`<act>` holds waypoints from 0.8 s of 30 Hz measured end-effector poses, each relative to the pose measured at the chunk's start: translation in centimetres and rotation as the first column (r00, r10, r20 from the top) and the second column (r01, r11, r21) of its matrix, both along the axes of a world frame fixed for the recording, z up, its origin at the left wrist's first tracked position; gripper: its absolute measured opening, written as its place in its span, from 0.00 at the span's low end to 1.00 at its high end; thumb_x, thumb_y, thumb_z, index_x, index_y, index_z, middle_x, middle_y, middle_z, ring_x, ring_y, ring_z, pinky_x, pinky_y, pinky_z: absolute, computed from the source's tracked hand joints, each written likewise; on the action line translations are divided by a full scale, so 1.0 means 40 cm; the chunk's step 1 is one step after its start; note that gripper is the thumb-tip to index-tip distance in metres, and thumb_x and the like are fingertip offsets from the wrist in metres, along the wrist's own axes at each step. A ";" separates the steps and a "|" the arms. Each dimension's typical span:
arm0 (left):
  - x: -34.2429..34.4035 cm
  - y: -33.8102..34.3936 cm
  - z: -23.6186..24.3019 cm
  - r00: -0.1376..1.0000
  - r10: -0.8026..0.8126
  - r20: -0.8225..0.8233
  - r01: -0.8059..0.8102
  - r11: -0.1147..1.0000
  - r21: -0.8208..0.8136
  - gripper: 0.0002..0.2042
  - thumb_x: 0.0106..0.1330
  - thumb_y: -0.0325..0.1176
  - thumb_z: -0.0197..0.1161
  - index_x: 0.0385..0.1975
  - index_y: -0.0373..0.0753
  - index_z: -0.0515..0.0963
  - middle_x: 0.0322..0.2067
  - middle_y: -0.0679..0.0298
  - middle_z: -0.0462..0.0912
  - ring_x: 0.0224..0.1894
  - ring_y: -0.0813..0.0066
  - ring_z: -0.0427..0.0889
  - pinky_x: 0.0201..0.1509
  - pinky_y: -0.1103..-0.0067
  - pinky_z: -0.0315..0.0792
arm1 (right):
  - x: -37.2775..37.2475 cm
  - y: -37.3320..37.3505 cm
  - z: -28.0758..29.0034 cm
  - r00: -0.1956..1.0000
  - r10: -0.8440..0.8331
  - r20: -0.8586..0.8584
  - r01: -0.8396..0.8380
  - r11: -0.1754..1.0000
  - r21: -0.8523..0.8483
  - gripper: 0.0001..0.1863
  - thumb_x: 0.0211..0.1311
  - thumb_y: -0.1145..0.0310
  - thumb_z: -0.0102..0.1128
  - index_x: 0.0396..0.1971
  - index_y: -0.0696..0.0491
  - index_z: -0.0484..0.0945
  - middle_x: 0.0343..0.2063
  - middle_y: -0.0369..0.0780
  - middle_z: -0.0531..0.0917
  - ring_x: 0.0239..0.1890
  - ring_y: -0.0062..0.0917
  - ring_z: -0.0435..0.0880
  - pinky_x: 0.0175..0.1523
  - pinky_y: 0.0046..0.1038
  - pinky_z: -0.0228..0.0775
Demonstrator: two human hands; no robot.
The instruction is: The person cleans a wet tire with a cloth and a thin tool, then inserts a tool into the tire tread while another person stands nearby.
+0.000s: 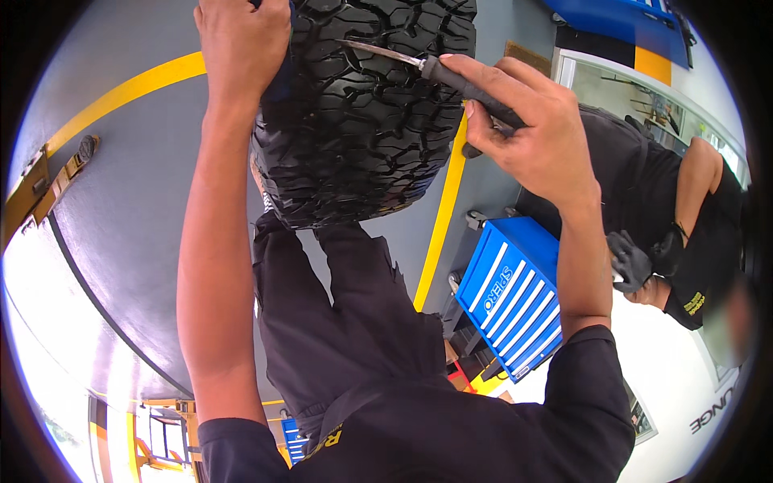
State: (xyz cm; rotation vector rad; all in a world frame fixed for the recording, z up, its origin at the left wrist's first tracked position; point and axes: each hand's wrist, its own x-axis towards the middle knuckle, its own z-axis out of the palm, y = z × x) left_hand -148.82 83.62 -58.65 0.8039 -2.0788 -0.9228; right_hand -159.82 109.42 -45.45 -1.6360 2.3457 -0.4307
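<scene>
A large black tire [362, 137] with a deep, blocky tread stands upright before me, at the top centre. My right hand [531, 121] is closed around the dark handle of a pointed hand tool [382, 52]. Its slim, tapering metal shaft points left across the tread, and I cannot tell whether the tip touches the rubber. At the tire's upper left is my left hand [244, 40], its fingers curled. Something dark shows at its fingers by the upper picture edge, and dark blue beside it, too cut off to name.
Right of the tire stands a blue tool cabinet [515, 298] on casters. A person in black with dark gloves [632, 259] is at the far right. Yellow lines [447, 217] cross the grey floor [137, 169]. A wooden piece [56, 189] lies at far left.
</scene>
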 end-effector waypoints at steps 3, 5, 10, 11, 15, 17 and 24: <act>0.007 0.001 -0.004 1.000 0.010 0.015 -0.010 1.000 0.017 0.17 0.75 0.29 0.57 0.60 0.43 0.83 0.53 0.50 0.77 0.57 0.51 0.78 0.66 0.65 0.72 | -0.002 -0.006 0.014 0.999 0.024 -0.046 -0.022 0.999 0.036 0.29 0.57 0.80 0.71 0.60 0.47 0.87 0.30 0.39 0.81 0.27 0.28 0.81 0.35 0.28 0.76; 0.006 0.004 -0.002 1.000 0.017 0.024 -0.017 1.000 0.021 0.17 0.75 0.29 0.57 0.60 0.43 0.83 0.53 0.50 0.77 0.57 0.51 0.78 0.66 0.65 0.72 | -0.007 -0.011 0.014 0.997 0.036 -0.072 -0.035 0.999 0.015 0.27 0.57 0.76 0.72 0.59 0.45 0.88 0.30 0.39 0.81 0.26 0.31 0.81 0.34 0.31 0.75; -0.005 0.003 0.008 1.000 0.016 0.011 -0.017 0.999 0.040 0.17 0.74 0.29 0.57 0.60 0.43 0.83 0.54 0.50 0.78 0.58 0.50 0.78 0.66 0.65 0.72 | 0.009 -0.035 0.062 0.964 0.093 -0.250 -0.080 0.995 0.063 0.30 0.55 0.79 0.72 0.60 0.41 0.89 0.32 0.38 0.81 0.26 0.30 0.81 0.34 0.30 0.76; -0.009 -0.002 0.009 1.000 0.014 0.004 -0.014 0.999 0.043 0.17 0.74 0.29 0.57 0.60 0.43 0.83 0.54 0.50 0.78 0.58 0.50 0.78 0.66 0.65 0.72 | 0.013 -0.047 0.077 0.944 0.122 -0.308 -0.093 0.990 0.106 0.30 0.55 0.79 0.71 0.59 0.40 0.89 0.32 0.39 0.81 0.26 0.30 0.81 0.34 0.30 0.77; -0.012 -0.014 0.023 1.000 0.000 0.015 -0.001 0.999 0.050 0.18 0.74 0.28 0.57 0.60 0.42 0.83 0.55 0.50 0.78 0.60 0.50 0.77 0.68 0.65 0.71 | 0.016 -0.050 0.154 0.937 0.173 -0.302 -0.112 0.972 0.209 0.30 0.53 0.80 0.71 0.59 0.42 0.89 0.35 0.38 0.82 0.28 0.26 0.84 0.36 0.26 0.77; -0.024 0.002 0.027 1.000 -0.001 0.012 0.000 0.997 0.082 0.18 0.73 0.28 0.57 0.60 0.42 0.83 0.55 0.50 0.78 0.61 0.50 0.77 0.68 0.65 0.71 | -0.003 -0.032 0.147 0.970 0.050 -0.237 -0.028 0.995 0.095 0.28 0.57 0.80 0.71 0.59 0.46 0.88 0.37 0.38 0.84 0.29 0.23 0.84 0.37 0.23 0.77; -0.060 0.001 -0.032 0.998 -0.035 0.044 0.036 0.999 -0.016 0.18 0.80 0.42 0.55 0.65 0.59 0.84 0.62 0.55 0.78 0.65 0.57 0.79 0.72 0.67 0.70 | -0.059 0.069 0.010 0.720 -0.524 0.454 0.672 0.688 -0.272 0.19 0.69 0.74 0.71 0.58 0.56 0.82 0.38 0.38 0.87 0.35 0.17 0.86 0.41 0.21 0.80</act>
